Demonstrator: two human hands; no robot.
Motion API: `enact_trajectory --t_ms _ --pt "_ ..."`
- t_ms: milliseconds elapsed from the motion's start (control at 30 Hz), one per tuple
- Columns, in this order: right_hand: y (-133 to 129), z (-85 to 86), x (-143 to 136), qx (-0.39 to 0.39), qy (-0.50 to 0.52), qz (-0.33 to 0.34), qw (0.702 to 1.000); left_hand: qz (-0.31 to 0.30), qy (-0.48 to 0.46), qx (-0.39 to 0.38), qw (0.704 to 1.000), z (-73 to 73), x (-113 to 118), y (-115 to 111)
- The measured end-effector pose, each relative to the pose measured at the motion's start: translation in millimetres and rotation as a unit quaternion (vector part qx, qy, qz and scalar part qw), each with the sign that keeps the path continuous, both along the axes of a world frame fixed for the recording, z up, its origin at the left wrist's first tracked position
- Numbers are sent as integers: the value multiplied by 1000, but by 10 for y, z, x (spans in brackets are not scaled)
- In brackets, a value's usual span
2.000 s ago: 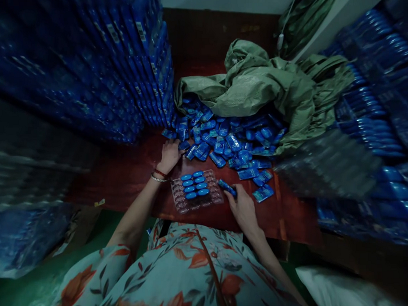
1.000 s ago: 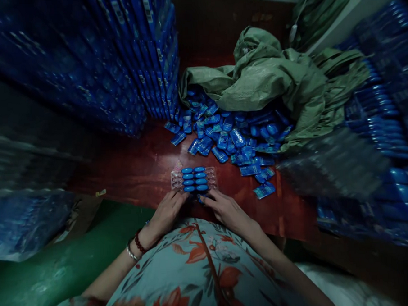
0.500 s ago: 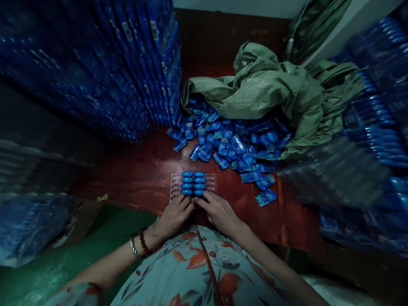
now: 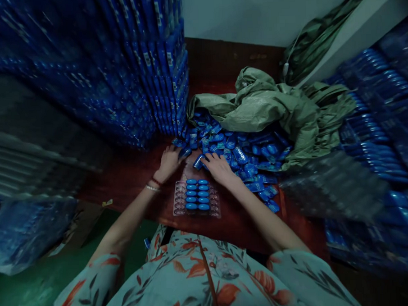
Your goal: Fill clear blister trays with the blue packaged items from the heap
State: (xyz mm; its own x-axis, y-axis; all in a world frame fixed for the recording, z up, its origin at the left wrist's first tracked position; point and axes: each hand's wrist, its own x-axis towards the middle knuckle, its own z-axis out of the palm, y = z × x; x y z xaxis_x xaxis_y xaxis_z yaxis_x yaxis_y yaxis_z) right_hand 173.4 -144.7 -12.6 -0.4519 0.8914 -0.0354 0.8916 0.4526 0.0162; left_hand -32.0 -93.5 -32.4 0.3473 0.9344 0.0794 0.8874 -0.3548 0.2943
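The counter [image 4: 137, 178] is dark red wood with a dull lacquer sheen. On it lies a clear plastic tray [image 4: 195, 197], thin and glossy, holding smooth, shiny blue pieces [image 4: 197, 194]. Beyond the tray, the loose blue packets [image 4: 244, 149] look like glossy foil or film. Behind them, the green sack [image 4: 272, 105] is coarse woven cloth, matt and crumpled.

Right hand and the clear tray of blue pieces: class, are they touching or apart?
Apart. The head view shows the right hand on the loose blue packets, with bare red table between its fingers and the clear tray.
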Motion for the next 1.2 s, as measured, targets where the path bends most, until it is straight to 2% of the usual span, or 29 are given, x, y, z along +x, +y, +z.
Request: enact_trajectory --t_ms 100,200,267,333,400,467,533,600,700,800,867,1000,1067,1200 --pt "137 39 -50 -21 -48 23 998 -12 72 -25 997 10 197 183" --pt "71 39 40 -24 -50 28 998 -15 66 -33 997 -34 298 147" --pt "-72 27 167 -33 -19 20 999 -10 58 -42 997 -65 250 71" --pt "-302 7 319 -28 63 -15 997 -10 49 -54 997 -80 91 -44" --pt "-615 -17 462 -11 192 -77 978 -24 7 -69 997 -78 -153 -219" --pt "-976 -36 549 -20 322 -144 935 -33 -100 -95 990 -71 -416 -461" --pt "-1326 -46 539 -90 399 -194 892 -2 -235 -124 964 -67 -622 -756" --pt "-1601 -59 423 -142 443 -206 861 68 -339 -127 930 -69 -718 -1077" --pt "-1797 -118 154 -119 484 -177 849 166 -432 -96 881 -74 -640 -1532" --pt "-1788 -204 -30 -71 459 -106 879 185 -463 -71 864 -99 -419 -1852" --pt "-1738 -232 -68 -49 392 -54 917 134 -461 -46 876 -144 -292 -1957" --pt "-1657 -155 -73 -24 234 9 972 -84 -390 22 917 -289 -223 -2002" --pt "-1641 -81 -98 -32 174 16 984 -162 -328 51 929 -354 -254 -2008" --pt "-1626 29 -185 -64 133 -10 989 -232 -208 116 943 -377 -323 -2031"
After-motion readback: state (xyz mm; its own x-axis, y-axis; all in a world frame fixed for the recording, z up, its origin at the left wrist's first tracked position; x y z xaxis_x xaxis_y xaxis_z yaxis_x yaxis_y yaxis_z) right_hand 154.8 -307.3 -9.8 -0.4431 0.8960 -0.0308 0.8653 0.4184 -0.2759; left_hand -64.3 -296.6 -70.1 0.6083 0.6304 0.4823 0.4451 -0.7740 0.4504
